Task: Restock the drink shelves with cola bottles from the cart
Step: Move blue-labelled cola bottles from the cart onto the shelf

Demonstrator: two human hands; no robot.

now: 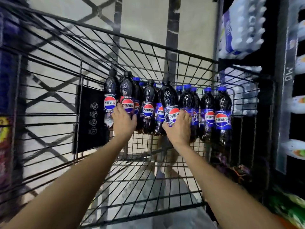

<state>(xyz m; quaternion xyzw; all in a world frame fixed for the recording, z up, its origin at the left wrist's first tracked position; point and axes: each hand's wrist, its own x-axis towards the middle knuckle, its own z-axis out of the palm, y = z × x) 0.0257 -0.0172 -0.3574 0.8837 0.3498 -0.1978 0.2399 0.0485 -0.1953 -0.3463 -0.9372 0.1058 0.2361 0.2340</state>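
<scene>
Several dark cola bottles with red, white and blue round labels stand in a row at the far end of a black wire cart [148, 179]. My left hand [124, 120] wraps around the lower body of a black-capped bottle [127, 90] near the row's left end. My right hand [179, 128] grips another black-capped bottle [169, 100] in the middle, which leans slightly left. Blue-capped bottles [222, 113] fill the right end and the back.
The cart's wire walls rise on the left, the right and the far side, with a black plate [90, 119] on the left wall. Shelves on the right hold wrapped packs of water bottles [242, 27] and white bottles [297, 149]. Pale tiled floor shows below.
</scene>
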